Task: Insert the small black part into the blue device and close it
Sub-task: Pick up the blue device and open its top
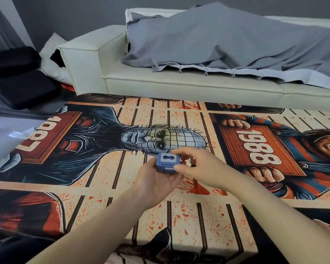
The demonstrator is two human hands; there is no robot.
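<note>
A small blue box-shaped device (167, 162) is held above the printed table cover, its pale top face with a dumbbell-shaped opening turned up. My left hand (156, 182) cups it from below and the left. My right hand (200, 168) closes on its right side, thumb on the front corner and fingers over the top right edge. A small dark thing (193, 165) shows between the right fingers; I cannot tell whether it is the small black part.
The table (122, 187) wears a cloth printed with horror-film figures and the numbers 1987 and 1988. Behind it stands a cream sofa (179, 84) with a grey sheet (227, 40). Black cases (21, 86) lie at the far left.
</note>
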